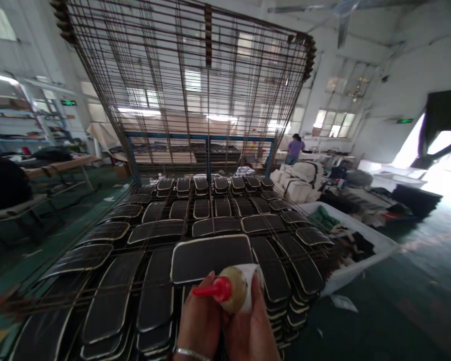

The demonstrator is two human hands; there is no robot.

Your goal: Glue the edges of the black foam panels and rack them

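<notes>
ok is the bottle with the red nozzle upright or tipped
Tipped: the bottle is held sideways, its red nozzle pointing left across the picture rather than up.

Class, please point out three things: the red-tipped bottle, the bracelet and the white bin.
Red-tipped bottle (236,291), head view: its yellowish shoulder.
Bracelet (191,353), head view: its silvery band.
White bin (378,246), head view: its wall.

Daylight glares through the right-hand opening (449,168), the left-hand floor (3,276) lies dim, and the edges look stretched.
</notes>
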